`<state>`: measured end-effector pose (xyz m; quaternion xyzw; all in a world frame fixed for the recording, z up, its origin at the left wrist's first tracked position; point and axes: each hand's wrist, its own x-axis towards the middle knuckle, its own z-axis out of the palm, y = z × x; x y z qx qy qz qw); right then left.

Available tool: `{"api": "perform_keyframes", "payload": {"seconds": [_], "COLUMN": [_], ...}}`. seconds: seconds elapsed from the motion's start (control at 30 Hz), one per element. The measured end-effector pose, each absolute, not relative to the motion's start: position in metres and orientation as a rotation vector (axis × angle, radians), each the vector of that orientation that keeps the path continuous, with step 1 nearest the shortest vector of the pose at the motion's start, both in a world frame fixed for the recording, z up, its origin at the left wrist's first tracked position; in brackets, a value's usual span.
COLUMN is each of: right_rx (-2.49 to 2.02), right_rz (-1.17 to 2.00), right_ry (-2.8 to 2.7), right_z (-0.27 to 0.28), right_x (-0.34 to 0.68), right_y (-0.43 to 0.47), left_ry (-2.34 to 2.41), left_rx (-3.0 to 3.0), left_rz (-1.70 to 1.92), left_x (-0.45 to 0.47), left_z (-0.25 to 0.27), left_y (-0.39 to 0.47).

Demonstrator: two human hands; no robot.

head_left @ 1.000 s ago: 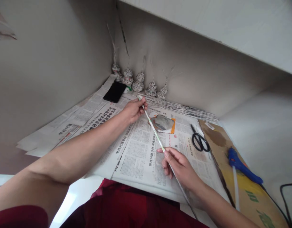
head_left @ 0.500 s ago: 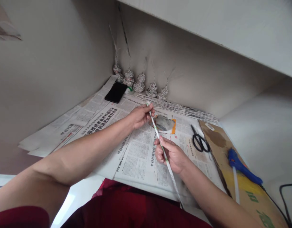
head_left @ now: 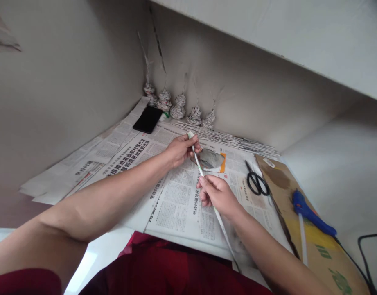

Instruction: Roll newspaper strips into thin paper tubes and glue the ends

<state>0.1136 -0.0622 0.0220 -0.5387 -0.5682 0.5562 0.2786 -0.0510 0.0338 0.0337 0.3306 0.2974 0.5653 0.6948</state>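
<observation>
A thin rolled paper tube (head_left: 197,159), white with green marks, runs slantwise between my hands. My left hand (head_left: 183,150) pinches it close to its flattened upper end. Lower down, my right hand (head_left: 217,193) is closed around the same tube, thumb along its top. The tube's tail passes out below the right hand towards the table's front edge. Both hands are just above newspaper sheets (head_left: 176,205) that cover the table. Under and beside the tube, near my left hand, is a printed picture with an orange edge (head_left: 223,162).
Several coiled paper gourd shapes (head_left: 178,108) stand along the back wall, with long paper tubes (head_left: 237,141) lying before them. A black phone (head_left: 147,119) rests at the back left. Black scissors (head_left: 257,183) and a blue glue gun (head_left: 312,213) on cardboard (head_left: 276,176) are at right.
My right hand has moved slightly up along the tube and turned, so its back shows more. The left hand stays at the upper end. The whole view has shifted a little.
</observation>
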Motion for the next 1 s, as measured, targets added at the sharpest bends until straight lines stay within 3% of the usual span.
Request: {"api": "perform_keyframes", "payload": {"seconds": [0.1,0.47,0.53,0.7,0.8,0.9,1.0], "right_rx": [-1.526,-1.664,-1.69,-1.523,-1.324,-1.393,-1.609], "right_rz": [1.221,0.716,0.851,1.794,2.08,1.987,1.459], "right_ry": [-1.706,-2.059,-1.994,-1.334,-1.108,-1.245,-1.686], "right_z": [0.018,0.031,0.03,0.022,0.022,0.028,0.037], "right_x": [0.115,0.15,0.159,0.17,0.171,0.166,0.158], "right_y": [-0.061,-0.107,-0.118,-0.128,-0.127,-0.121,-0.109], "left_ry": [0.675,0.755,0.735,0.614,0.574,0.584,0.615], "left_rx": [0.744,0.614,0.595,0.577,0.552,0.549,0.585], "left_rz": [1.268,1.371,1.378,1.332,1.3,1.297,1.294], "left_x": [-0.05,-0.062,-0.064,-0.065,-0.065,-0.063,-0.06], "left_z": [0.031,0.044,0.045,0.042,0.043,0.043,0.039], "left_y": [0.035,0.041,0.043,0.043,0.043,0.042,0.04]}}
